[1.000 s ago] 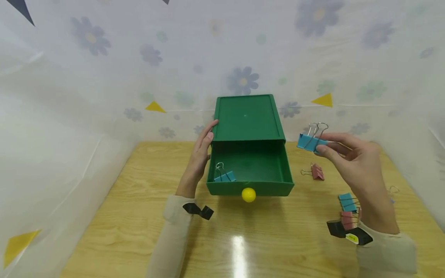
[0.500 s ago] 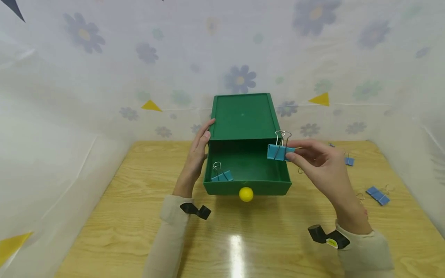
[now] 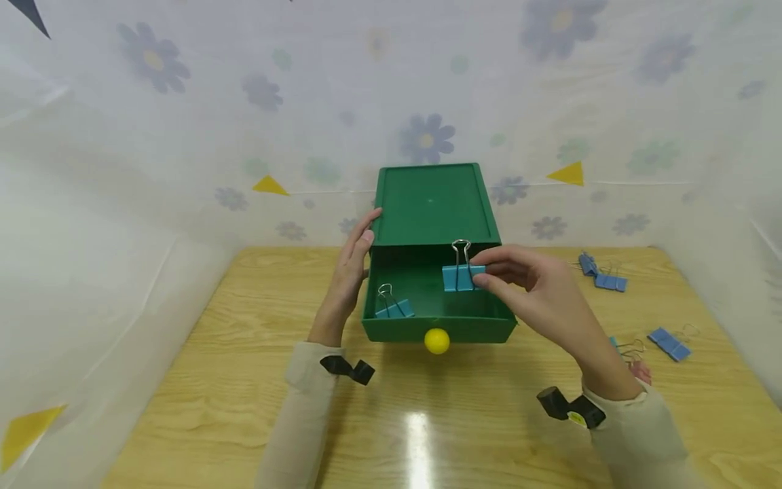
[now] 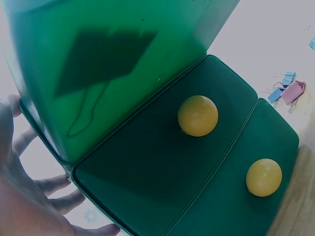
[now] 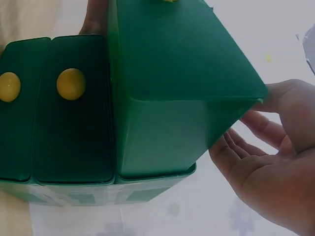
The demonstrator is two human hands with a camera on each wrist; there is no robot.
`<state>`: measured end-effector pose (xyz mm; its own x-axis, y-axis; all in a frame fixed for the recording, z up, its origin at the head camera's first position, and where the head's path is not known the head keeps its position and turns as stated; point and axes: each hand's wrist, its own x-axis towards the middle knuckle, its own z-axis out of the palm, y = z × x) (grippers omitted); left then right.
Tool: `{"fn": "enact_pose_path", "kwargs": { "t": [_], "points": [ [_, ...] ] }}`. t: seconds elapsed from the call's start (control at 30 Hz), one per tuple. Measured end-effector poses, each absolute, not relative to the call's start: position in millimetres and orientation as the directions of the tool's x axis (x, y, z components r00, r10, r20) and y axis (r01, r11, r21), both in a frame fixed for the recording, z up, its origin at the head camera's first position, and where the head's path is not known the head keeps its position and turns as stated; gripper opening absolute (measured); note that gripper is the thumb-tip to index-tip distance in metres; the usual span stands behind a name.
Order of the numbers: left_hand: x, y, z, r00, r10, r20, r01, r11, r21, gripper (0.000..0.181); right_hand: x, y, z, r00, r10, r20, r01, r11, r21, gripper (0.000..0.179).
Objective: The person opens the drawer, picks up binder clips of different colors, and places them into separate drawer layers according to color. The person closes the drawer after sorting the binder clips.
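Observation:
Between thumb and fingers my right hand [image 3: 540, 292] pinches a light-blue binder clip [image 3: 458, 278], wire handles up, over the pulled-out top drawer [image 3: 403, 333] of a green drawer cabinet [image 3: 430, 204]. Another light-blue binder clip [image 3: 400, 310] lies in the drawer's front left corner. My left hand [image 3: 345, 285] rests along the cabinet's left side, its fingers extended. From the left wrist, that hand's fingers [image 4: 51, 184] show at the cabinet's edge, and a clip's dark outline shows through the drawer. In the right wrist view the drawer hides the pinched clip.
Blue binder clips [image 3: 670, 344] and a pink binder clip [image 3: 640, 371] lie on the wooden table [image 3: 244, 380] to the right. Two pushed-in lower drawers have yellow knobs [image 4: 264, 177]. A floral sheet [image 3: 342, 88] hangs close behind the cabinet.
My right hand has moved left with the binder clip, from beside the cabinet to above the drawer. The left hand stays at the cabinet's side.

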<state>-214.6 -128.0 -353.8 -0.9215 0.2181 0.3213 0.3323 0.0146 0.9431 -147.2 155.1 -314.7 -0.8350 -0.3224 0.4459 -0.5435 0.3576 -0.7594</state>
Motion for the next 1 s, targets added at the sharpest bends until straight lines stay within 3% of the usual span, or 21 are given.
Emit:
{"fn": "enact_pose_path", "kwargs": {
  "t": [0.43, 1.0],
  "points": [
    [-214.4, -128.2, -355.2, -0.929, 0.212, 0.302, 0.316, 0.031, 0.948, 0.045, -164.0, 127.8, -304.1, -0.769, -0.502, 0.396, -0.633, 0.508, -0.585, 0.017],
    [-212.8, -128.9, -353.5, -0.926, 0.222, 0.305, 0.314, 0.004, 0.95, 0.045, -181.3, 93.3, -303.3, -0.783, -0.555, 0.282, -0.594, 0.533, -0.602, 0.01]
  ]
}}
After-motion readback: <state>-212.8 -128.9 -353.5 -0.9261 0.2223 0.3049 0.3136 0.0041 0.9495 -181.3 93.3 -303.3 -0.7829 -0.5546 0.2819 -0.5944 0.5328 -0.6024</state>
